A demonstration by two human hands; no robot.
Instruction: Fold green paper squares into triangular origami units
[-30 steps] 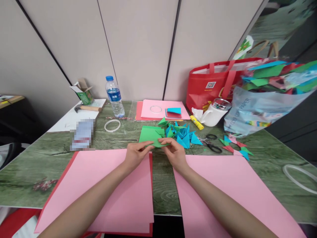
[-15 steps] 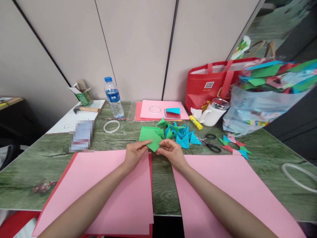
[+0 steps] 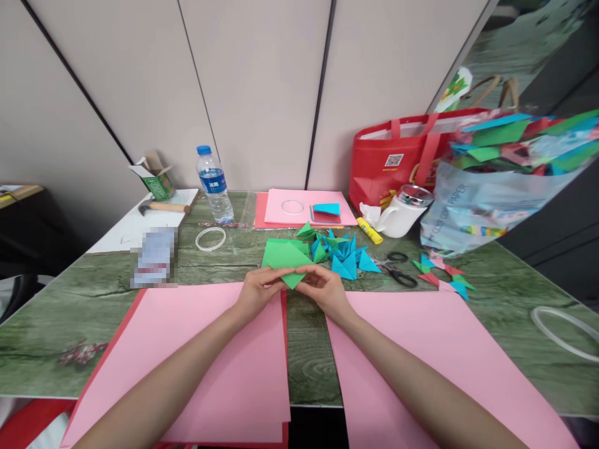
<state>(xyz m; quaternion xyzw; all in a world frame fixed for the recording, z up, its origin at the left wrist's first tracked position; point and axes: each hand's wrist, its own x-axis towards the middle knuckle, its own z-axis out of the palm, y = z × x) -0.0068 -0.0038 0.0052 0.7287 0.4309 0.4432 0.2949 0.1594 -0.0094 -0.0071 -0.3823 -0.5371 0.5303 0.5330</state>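
Observation:
Between my hands a small piece of green paper point(image 3: 293, 279) is held with one corner pointing toward me, its upper part bent over into a fold. My left hand point(image 3: 260, 288) is closed on its left side, fingers along the fold. From the right, my right hand point(image 3: 324, 287) pinches the same paper, fingertips meeting the left ones. Just behind lie green paper squares point(image 3: 281, 249), partly covered by my fingers. A heap of folded blue and green paper pieces point(image 3: 344, 252) sits beyond my right hand.
Black scissors point(image 3: 400, 274) and a ring of joined paper pieces point(image 3: 444, 277) lie to the right. Pink sheets point(image 3: 219, 355) cover the front. Behind stand a water bottle point(image 3: 215, 187), white mug point(image 3: 403, 212), glue stick point(image 3: 369, 231), red bag point(image 3: 388, 162) and plastic bag of folded paper point(image 3: 472, 206).
The green paper, flat and diamond-shaped before, is now bent over with its top corner brought down. My fingertips have come together along the fold.

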